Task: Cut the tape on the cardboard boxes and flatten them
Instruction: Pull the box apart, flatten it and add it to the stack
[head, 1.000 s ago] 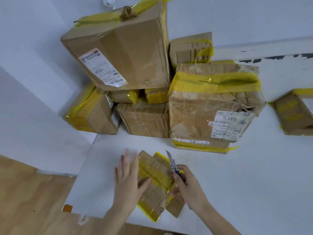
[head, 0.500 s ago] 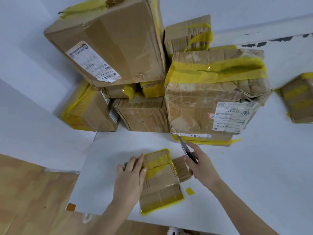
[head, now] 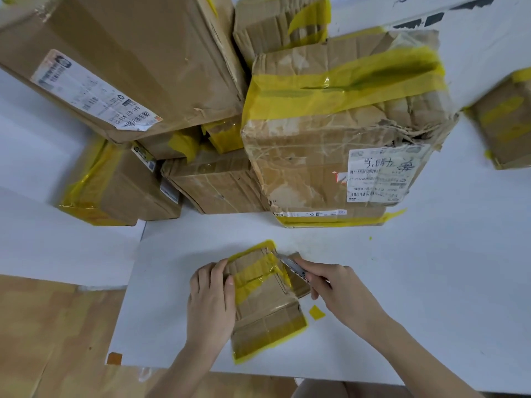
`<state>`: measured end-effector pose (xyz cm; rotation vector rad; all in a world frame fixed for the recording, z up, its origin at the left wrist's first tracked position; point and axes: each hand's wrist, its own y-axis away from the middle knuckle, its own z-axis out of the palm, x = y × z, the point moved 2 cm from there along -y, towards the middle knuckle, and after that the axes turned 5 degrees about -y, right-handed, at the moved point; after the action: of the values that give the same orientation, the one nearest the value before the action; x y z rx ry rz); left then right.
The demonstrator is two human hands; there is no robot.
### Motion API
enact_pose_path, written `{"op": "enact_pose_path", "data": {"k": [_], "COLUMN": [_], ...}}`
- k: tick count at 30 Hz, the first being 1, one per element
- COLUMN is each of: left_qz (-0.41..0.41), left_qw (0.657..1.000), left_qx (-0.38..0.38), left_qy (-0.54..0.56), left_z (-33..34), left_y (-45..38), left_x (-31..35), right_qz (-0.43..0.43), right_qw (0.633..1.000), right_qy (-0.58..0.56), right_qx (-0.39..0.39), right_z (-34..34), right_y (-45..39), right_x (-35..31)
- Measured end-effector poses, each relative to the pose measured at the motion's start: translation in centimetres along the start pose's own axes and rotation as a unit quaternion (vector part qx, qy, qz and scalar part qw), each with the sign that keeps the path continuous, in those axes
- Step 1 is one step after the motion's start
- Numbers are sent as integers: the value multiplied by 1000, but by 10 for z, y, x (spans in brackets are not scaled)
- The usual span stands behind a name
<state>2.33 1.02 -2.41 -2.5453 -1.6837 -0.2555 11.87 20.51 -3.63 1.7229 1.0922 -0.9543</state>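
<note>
Boxes [head: 339, 122] sit in a big pile at the back of my white table [head: 431, 282], all brown with yellow tape. One small box [head: 267, 305] lies flat on the table right in front of me, apart from the pile. It has yellow tape [head: 258, 274] across its top and more along its near edge.

My left hand [head: 211, 303] lies on the left side of the small box. The fingers are curled over its edge and press it down.

My right hand [head: 342, 291] is closed around a knife [head: 293, 267]. The blade points up and left, and its tip touches the tape at the far right corner of the small box. A loose flap [head: 298, 282] of the box sticks out under the knife.

A tiny yellow tape scrap [head: 316, 312] lies on the table just beside the small box, on its right.

The biggest box in the pile, on the left, has a white label [head: 94, 93]. The crushed one on the right has a label too. One more box [head: 505, 122] sits by itself at the far right edge.
</note>
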Motion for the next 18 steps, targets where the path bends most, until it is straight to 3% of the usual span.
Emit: {"op": "enact_pose_path", "data": {"k": [6,12,18], "left_qz": [-3,-24,-40], "left_qw": [1000,1000,999], "left_qx": [10,7,-4], "left_qy": [24,12,-3], "left_z": [0,0,2], "left_y": [2,2,2], "left_x": [0,4,3], "right_qz": [5,22,-10], "right_qw": [999,969,952], "right_qy": [44,247,306], "right_qx": [-1,11,-27], "right_z": [3,7,-4], "right_y": [-4,0,9], "right_x": [-11,-23,-19]}}
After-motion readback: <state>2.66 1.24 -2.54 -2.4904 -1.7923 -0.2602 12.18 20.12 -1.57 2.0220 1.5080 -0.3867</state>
